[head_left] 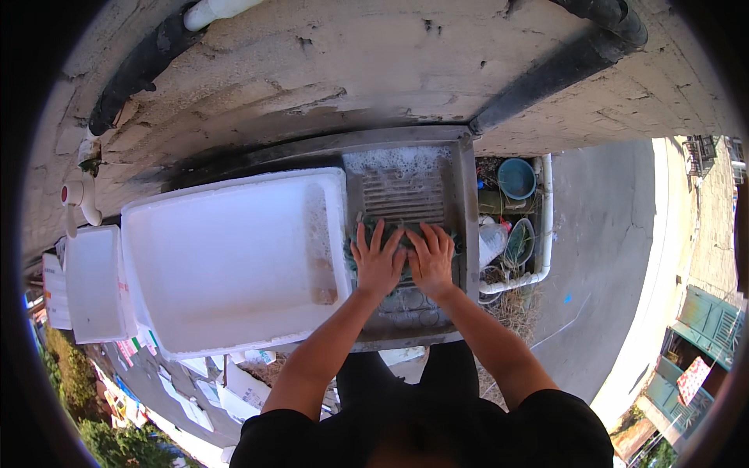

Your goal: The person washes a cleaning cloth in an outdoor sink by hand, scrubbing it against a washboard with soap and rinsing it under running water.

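My left hand (379, 264) and my right hand (431, 262) lie side by side on a wet, dark green cloth (350, 251). Both have their fingers stretched out and spread, pressing down with the thumbs close together. Most of the cloth is hidden beneath them. It rests on the lower part of a ridged washboard surface (402, 195) inside a grey stone wash trough (470, 210). White suds (402, 160) cover the far end of the ridges.
A large white foam box (218, 257) spans the trough's left side, with a smaller white box (92, 285) beyond it. Behind stands a rough wall (374, 70) with a tap (74, 195) at the left. On the right, a white pipe (548, 218) borders a blue-green bucket (516, 179).
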A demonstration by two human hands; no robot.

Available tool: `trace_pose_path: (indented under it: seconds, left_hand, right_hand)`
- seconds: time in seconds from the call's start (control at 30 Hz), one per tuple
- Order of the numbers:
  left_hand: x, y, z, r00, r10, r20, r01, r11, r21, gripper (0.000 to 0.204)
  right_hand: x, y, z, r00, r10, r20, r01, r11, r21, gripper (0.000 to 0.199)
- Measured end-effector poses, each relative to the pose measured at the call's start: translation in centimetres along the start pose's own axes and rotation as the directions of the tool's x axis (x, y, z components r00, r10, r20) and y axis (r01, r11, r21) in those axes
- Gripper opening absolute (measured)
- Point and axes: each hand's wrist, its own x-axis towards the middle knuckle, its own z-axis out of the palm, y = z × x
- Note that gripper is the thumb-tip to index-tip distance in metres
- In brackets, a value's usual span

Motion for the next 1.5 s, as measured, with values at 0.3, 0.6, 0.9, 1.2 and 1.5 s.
trace_pose_path:
  seconds: [0.3, 0.6, 0.9, 1.2, 1.5]
  left_hand:
    - [9.9, -1.9, -0.7, 0.934, 0.192, -0.301, -0.104, 0.952, 0.287, 0.038]
    - [-6.2, -1.1, 2.4, 0.957, 0.148, -0.251, -0.128, 0.987, 0.093, 0.032]
    - [10.2, -1.4, -3.4, 0.99, -0.123, 0.064, 0.119, 0.991, 0.06, 0.037]
    - [-5.1, 0.2, -0.2, 0.983, 0.181, -0.02, -0.18, 0.982, 0.057, 0.041]
    - [-4.4, -0.8, 2.8, 0.974, 0.212, -0.077, -0.204, 0.974, 0.095, 0.023]
  right_hand:
    - [10.7, 1.3, 1.4, 0.989, -0.052, -0.136, 0.023, 0.979, -0.204, 0.039]
    - [-4.7, -2.2, 0.6, 0.992, -0.119, -0.042, 0.116, 0.99, -0.078, 0.038]
    - [12.5, 2.3, -0.1, 0.895, 0.16, 0.415, -0.146, 0.987, -0.067, 0.036]
    - [-6.5, -0.7, -2.8, 0.974, -0.065, 0.217, 0.08, 0.995, -0.06, 0.046]
    - [-3.9, 2.0, -0.7, 0.913, -0.242, 0.329, 0.268, 0.963, -0.037, 0.035]
